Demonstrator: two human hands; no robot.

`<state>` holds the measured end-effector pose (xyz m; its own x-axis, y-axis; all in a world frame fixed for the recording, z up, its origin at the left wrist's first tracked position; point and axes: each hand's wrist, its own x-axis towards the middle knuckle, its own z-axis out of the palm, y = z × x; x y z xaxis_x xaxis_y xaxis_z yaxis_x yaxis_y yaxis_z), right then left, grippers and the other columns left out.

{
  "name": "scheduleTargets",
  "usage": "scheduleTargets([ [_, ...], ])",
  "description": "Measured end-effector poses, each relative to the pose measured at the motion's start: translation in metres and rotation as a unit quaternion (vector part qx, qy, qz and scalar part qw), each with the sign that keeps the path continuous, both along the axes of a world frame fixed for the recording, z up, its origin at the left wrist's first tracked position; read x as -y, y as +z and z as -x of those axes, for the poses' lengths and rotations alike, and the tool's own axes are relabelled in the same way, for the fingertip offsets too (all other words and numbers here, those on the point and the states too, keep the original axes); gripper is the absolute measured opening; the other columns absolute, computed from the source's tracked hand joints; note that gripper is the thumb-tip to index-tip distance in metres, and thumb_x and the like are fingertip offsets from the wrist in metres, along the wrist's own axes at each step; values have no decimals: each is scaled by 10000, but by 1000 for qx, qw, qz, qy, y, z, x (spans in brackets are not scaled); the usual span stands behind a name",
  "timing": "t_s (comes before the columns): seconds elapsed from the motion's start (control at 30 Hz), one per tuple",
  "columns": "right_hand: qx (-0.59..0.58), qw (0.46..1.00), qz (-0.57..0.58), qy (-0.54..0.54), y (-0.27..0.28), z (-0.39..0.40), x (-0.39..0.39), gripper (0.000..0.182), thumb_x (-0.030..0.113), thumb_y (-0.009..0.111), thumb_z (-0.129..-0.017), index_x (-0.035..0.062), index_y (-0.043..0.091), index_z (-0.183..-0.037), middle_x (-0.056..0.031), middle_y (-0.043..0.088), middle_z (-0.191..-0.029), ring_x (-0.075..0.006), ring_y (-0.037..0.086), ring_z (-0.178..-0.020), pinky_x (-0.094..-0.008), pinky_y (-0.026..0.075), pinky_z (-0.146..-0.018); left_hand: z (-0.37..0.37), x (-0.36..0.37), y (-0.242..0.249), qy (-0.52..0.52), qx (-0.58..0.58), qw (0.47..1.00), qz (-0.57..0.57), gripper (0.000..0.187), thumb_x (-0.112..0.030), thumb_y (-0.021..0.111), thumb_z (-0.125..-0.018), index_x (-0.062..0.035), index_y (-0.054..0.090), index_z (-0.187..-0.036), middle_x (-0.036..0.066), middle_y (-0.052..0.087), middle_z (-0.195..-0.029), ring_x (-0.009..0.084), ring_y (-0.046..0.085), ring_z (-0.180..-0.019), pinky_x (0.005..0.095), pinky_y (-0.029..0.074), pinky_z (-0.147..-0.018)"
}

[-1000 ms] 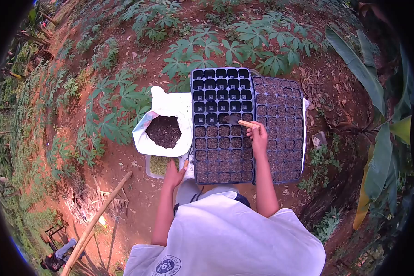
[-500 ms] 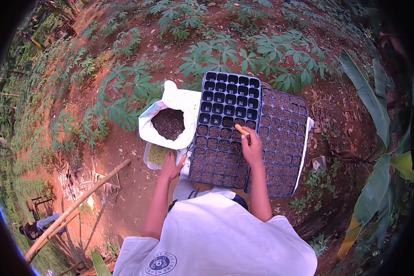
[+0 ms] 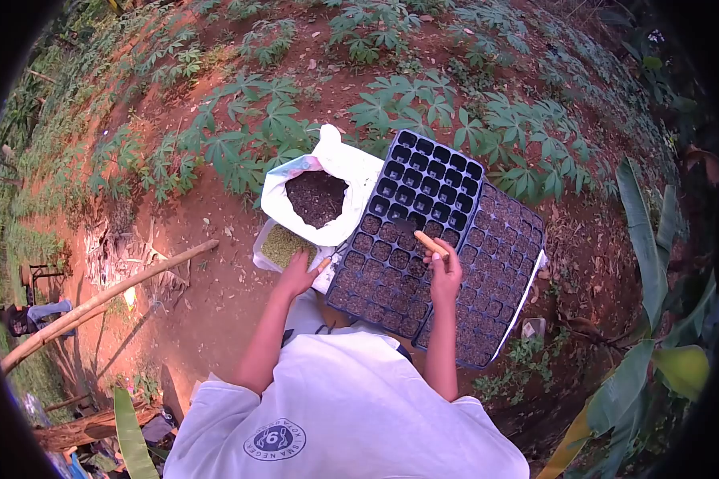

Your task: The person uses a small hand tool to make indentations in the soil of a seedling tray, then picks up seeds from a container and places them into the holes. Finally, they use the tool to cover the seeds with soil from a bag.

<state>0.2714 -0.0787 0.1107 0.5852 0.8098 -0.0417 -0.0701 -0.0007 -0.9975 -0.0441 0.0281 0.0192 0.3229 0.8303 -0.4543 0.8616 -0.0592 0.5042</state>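
Observation:
My right hand (image 3: pixel 446 275) grips the wooden handle of a small hand trowel (image 3: pixel 429 243). Its dark blade is over the black seedling tray (image 3: pixel 375 275), where soil-filled cells meet unfilled ones. My left hand (image 3: pixel 299 274) reaches to the edge of a pale plastic container (image 3: pixel 262 257) of yellow-green granules (image 3: pixel 282 245). Its fingers look stretched out over the granules, though the tips are hard to make out. Beside the left thumb lies a second wooden-handled tool (image 3: pixel 324 263), with a dark head. An open white sack (image 3: pixel 359 172) of dark soil (image 3: pixel 316 198) stands behind the container.
A second seedling tray (image 3: pixel 495 255), its cells filled with soil, adjoins the first on the right. Cassava-like plants (image 3: pixel 407 100) grow beyond the trays. A bamboo pole (image 3: pixel 108 295) slants across the left, with a person (image 3: pixel 36 317) near it. Broad leaves (image 3: pixel 643 239) hang at the right.
The view has turned, so trays and sack appear tilted and shifted right. My right hand still grips the trowel near the boundary of the filled cells. My left hand stays by the granules.

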Motion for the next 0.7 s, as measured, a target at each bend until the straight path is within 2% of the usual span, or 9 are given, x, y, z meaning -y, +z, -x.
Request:
scheduleTargets([
  [0.07, -24, 1000, 1, 11, 10, 13, -3, 279, 110, 509, -926, 29, 562, -1188, -62, 628, -899, -98, 582, -758, -223, 462, -675, 5, -1, 5, 20, 36, 999, 13, 714, -332, 606, -848, 37, 309, -1382, 261, 230, -1463, 366, 248, -1361, 387, 255, -1103],
  [0.17, -58, 998, 6, 25, 14, 34, -12, 290, 145, 487, -941, 13, 550, -1192, -61, 629, -881, -99, 579, -734, -219, 455, -679, 14, -4, 16, 32, 87, 996, 3, 647, -325, 606, -854, 30, 383, -1347, 273, 322, -1416, 367, 330, -1321, 377, 291, -1082],
  [0.23, -125, 991, 4, 42, 5, 46, -22, 274, 112, 483, -935, 24, 558, -1184, -61, 632, -875, -99, 587, -747, -218, 452, -675, 17, -12, 34, 97, 152, 982, 60, 577, -294, 614, -862, 10, 432, -1318, 262, 422, -1353, 347, 419, -1267, 376, 345, -1043],
  [0.27, -135, 990, 7, 44, 4, 54, -28, 277, 120, 484, -938, 24, 558, -1186, -56, 634, -865, -103, 590, -739, -216, 447, -671, 20, -18, 32, 98, 154, 981, 61, 577, -294, 614, -862, 10, 432, -1318, 262, 422, -1353, 347, 419, -1267, 376, 345, -1043],
  [0.33, -135, 989, 14, 59, 5, 68, -42, 278, 124, 486, -939, 23, 557, -1188, -57, 635, -869, -102, 590, -738, -215, 448, -672, 26, -31, 28, 155, 237, 957, 68, 477, -248, 616, -874, 2, 482, -1258, 201, 565, -1205, 275, 545, -1130, 350, 417, -960],
  [0.37, -137, 988, 20, 71, 6, 75, -49, 279, 128, 488, -941, 21, 555, -1190, -58, 635, -873, -101, 590, -737, -215, 448, -673, 29, -38, 34, 156, 238, 956, 69, 477, -248, 616, -874, 2, 482, -1258, 201, 565, -1205, 275, 545, -1130, 350, 417, -960],
  [0.47, -125, 988, 39, 88, 10, 95, -73, 286, 130, 502, -939, 20, 552, -1198, -56, 637, -891, -92, 587, -743, -210, 446, -666, 36, -60, 46, 236, 289, 925, 68, 349, -263, 601, -891, -22, 530, -1134, 83, 626, -983, 184, 606, -903, 315, 458, -786],
  [0.57, -119, 985, 61, 112, 2, 108, -93, 310, 129, 524, -930, 25, 540, -1221, -53, 637, -925, -84, 585, -761, -202, 437, -662, 51, -76, 39, 296, 331, 890, 107, 292, -254, 589, -901, -38, 544, -1092, 71, 626, -979, 161, 613, -878, 302, 462, -769],
  [0.7, -68, 985, 82, 138, 0, 130, -114, 360, 106, 541, -920, 25, 509, -1270, -68, 633, -981, -94, 591, -794, -208, 449, -688, 66, -99, 29, 306, 379, 867, 103, 239, -230, 562, -918, -24, 543, -1038, 62, 631, -914, 143, 613, -837, 274, 466, -721],
])
